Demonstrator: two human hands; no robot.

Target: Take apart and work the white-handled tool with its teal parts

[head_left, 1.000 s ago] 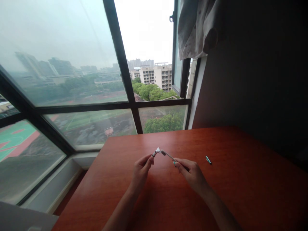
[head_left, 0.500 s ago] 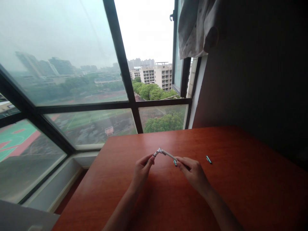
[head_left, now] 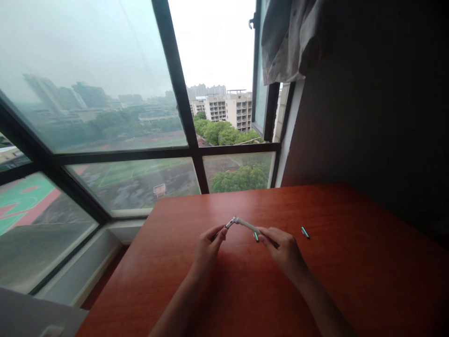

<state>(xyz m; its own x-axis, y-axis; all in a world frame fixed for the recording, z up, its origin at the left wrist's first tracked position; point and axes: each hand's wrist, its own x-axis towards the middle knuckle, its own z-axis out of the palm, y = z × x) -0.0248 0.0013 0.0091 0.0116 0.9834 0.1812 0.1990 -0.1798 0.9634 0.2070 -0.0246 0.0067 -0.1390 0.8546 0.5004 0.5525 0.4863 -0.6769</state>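
Observation:
Above the red-brown wooden table (head_left: 351,276) I hold a slim silver razor (head_left: 242,223). My right hand (head_left: 282,252) is closed around its handle, which rises up and to the left. My left hand (head_left: 206,250) pinches the razor's head at the top with thumb and fingertips. A small teal piece (head_left: 256,237) shows just under the handle by my right fingers. A second small teal piece (head_left: 305,232) lies on the table to the right of my right hand.
A large window with dark frames (head_left: 182,117) stands behind the table's far and left edges. A dark wall (head_left: 379,103) runs along the right. Pale cloth (head_left: 291,42) hangs at the top by the window's corner.
Both hands and the razor have stayed almost in place; the razor has sunk very slightly. The view has shifted a little.

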